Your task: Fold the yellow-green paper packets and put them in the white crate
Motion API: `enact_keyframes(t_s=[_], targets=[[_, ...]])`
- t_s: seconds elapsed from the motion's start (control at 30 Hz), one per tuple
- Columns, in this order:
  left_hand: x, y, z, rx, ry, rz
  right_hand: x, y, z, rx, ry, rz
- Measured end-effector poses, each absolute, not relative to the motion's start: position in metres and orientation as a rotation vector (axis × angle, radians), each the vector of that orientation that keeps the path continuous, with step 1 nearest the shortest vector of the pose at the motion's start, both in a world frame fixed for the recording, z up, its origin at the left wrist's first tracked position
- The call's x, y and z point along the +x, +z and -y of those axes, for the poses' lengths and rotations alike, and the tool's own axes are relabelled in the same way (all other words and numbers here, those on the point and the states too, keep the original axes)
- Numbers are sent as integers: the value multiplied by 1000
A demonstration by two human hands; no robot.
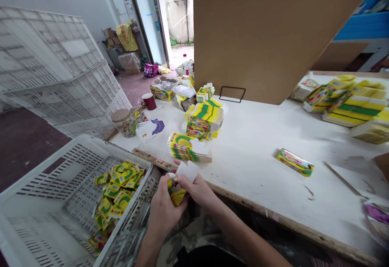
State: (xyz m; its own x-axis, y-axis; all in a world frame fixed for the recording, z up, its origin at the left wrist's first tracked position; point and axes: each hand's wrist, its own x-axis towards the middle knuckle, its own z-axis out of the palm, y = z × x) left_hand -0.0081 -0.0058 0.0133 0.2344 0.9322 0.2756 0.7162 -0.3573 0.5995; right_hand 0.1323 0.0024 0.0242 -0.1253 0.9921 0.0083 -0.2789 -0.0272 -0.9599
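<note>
Low in front of me, just off the table's near edge, both hands close on a small yellow carton (176, 194) with a white flap standing up. My left hand (165, 202) wraps around its left side. From the right, the fingers of my right hand (194, 186) press at the carton's white flap. What is inside the carton is hidden. Just beyond my hands lies a row of flattened yellow-green cartons (184, 147) on the white table (249, 149). A bigger stack of the same cartons (203, 119) is behind it.
At left stands a white plastic crate (39, 190) with several filled yellow packs (117, 190). A jar (126, 123) and a maroon mug (148, 101) stand along the table's left side. A single colourful box (295, 162) lies at right. A large cardboard box (252, 36) rises behind.
</note>
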Motion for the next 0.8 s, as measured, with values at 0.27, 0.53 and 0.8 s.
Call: enact_keyframes(t_s=[0.27,0.53,0.8], targets=[[-12,-7,-3,2055,954,-1525,142,20,-1,-1049,926,1735],[-39,16,-7,1953,778,-1533,167,12,-11,-1024,909,1970],[-25,20,-3,2100,911,-1588,162,24,-9,-1088,975,1758]])
